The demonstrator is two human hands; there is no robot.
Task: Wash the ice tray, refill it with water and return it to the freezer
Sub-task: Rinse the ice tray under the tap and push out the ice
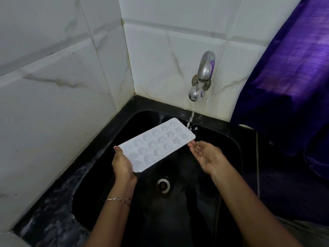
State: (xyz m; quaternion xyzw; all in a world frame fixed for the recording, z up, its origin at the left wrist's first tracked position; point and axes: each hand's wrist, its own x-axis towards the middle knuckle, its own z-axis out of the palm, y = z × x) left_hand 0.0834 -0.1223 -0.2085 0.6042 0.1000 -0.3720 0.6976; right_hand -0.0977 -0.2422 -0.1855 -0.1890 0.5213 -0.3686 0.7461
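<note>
While the tap (204,72) runs, the left hand (122,163) grips the near end of the white ice tray (156,145) above the black sink (222,139). Its long axis runs up-right to the stream (far end just under it). The right hand (208,155) lies flat-fingered, palm up, fingertips at that far corner.

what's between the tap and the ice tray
In the head view, only the stream of water falling from the tap to the ice tray's far edge.
</note>
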